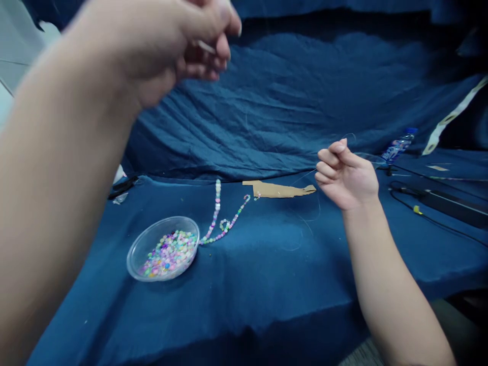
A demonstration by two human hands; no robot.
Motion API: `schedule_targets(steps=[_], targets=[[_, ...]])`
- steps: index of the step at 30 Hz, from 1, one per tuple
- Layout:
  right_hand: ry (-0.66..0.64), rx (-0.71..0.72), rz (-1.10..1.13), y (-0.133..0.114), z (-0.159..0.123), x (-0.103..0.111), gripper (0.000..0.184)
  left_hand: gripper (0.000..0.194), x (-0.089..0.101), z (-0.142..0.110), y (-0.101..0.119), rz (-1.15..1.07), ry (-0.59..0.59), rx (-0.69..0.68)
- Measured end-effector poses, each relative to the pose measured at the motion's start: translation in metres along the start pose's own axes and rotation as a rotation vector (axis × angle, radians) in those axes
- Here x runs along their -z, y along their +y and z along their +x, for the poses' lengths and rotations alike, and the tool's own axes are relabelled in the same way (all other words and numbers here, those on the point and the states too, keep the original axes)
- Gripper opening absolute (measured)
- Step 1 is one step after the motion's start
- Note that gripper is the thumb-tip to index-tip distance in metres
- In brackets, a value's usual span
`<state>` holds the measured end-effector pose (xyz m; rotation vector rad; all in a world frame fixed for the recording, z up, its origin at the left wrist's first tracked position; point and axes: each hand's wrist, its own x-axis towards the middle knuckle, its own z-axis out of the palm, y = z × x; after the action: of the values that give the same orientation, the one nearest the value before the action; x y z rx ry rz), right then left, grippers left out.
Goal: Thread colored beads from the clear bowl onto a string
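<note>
My left hand [171, 46] is raised high at the upper left, blurred, with its fingers curled around a small pale piece [206, 47] that I cannot make out. My right hand [345, 175] hangs above the far right of the blue cloth, fingers curled, and a fine transparent thread [307, 223] loops away from it. Below and between my hands lies a long strand of pastel beads [224, 219], one end near a transparent plastic bowl [179, 219] filled with mixed colored beads [170, 254].
A torn cardboard strip [276, 189] lies behind the strand. Blue fabric [267, 107] covers the surface and the back. At the right are a plastic bottle [398, 146] and a black cable [419, 208]. A dark object [122, 186] sits at the left edge.
</note>
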<state>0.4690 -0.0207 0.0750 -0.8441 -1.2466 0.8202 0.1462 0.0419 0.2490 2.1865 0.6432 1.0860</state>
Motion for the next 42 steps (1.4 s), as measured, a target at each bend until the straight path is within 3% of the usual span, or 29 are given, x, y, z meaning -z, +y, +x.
schedule_targets(steps=[2,5,8,11,13,15,18,19,22,24,26,29,32,37,40,42], targets=[[-0.016,-0.003,0.012,0.001,0.000,0.003,0.043,0.026,-0.007,-0.010,-0.012,0.107,0.070,-0.065],[-0.026,0.011,-0.017,0.003,-0.001,0.010,0.041,0.016,-0.018,-0.025,-0.039,0.170,-0.031,0.088],[-0.029,-0.001,-0.044,0.005,-0.003,0.021,0.042,0.019,-0.022,-0.035,-0.070,0.159,-0.063,0.233],[-0.079,-0.085,-0.043,0.008,-0.008,0.034,0.042,0.021,-0.022,-0.044,-0.098,0.186,-0.270,0.373],[-0.123,-0.144,-0.093,0.010,-0.013,0.044,0.041,0.023,-0.026,-0.050,-0.113,0.223,-0.550,0.460],[-0.184,-0.210,-0.244,0.014,-0.018,0.054,0.042,0.027,-0.033,-0.057,-0.125,0.296,-0.791,0.505],[-0.275,-0.313,-0.520,0.021,-0.020,0.063,0.045,0.024,-0.045,-0.063,-0.137,0.396,-0.967,0.531],[-0.293,-0.323,-0.627,0.024,-0.019,0.065,0.044,0.028,-0.049,-0.063,-0.139,0.430,-0.981,0.536],[-0.257,-0.270,-1.027,0.034,-0.012,0.066,0.035,0.089,-0.053,-0.049,-0.146,0.578,-0.944,0.507],[-0.181,-0.219,-1.244,0.038,-0.004,0.063,0.031,0.113,-0.055,-0.031,-0.152,0.667,-0.909,0.451],[-0.146,-0.174,-1.311,0.039,0.006,0.055,0.031,0.104,-0.060,-0.009,-0.161,0.726,-0.897,0.386],[-0.212,-0.121,-1.219,0.043,0.022,0.038,0.036,0.073,-0.074,0.019,-0.181,0.759,-0.889,0.311],[-0.242,-0.104,-1.209,0.062,0.035,0.021,0.036,0.054,-0.094,0.037,-0.210,0.770,-0.874,0.250],[-0.293,-0.033,-1.227,0.111,0.037,0.010,0.036,0.046,-0.118,0.053,-0.271,0.734,-0.815,0.144],[-0.475,-0.065,-1.238,0.124,0.026,0.006,0.034,0.042,-0.128,0.063,-0.303,0.663,-0.785,0.095],[-0.522,-0.046,-1.244,0.125,0.018,0.001,0.035,0.038,-0.135,0.069,-0.318,0.614,-0.769,0.071]])
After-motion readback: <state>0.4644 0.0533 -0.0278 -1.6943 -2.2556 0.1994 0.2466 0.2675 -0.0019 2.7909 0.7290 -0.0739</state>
